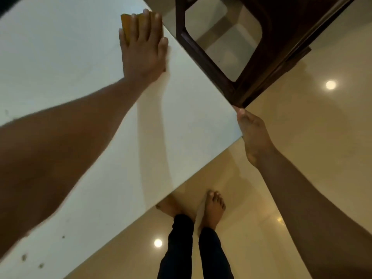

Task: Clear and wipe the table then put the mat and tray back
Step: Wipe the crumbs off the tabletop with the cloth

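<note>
While the left hand (144,49) presses flat, fingers spread, on an orange cloth (126,27) near the white surface's (70,67) far edge, the right hand (251,133) grips its corner. Wiping seems underway; specks near the front edge likely need the next pass.

The left hand (144,47) presses an orange cloth (126,27) flat on the white table (60,67). The right hand (252,135) holds the table's corner.
</note>
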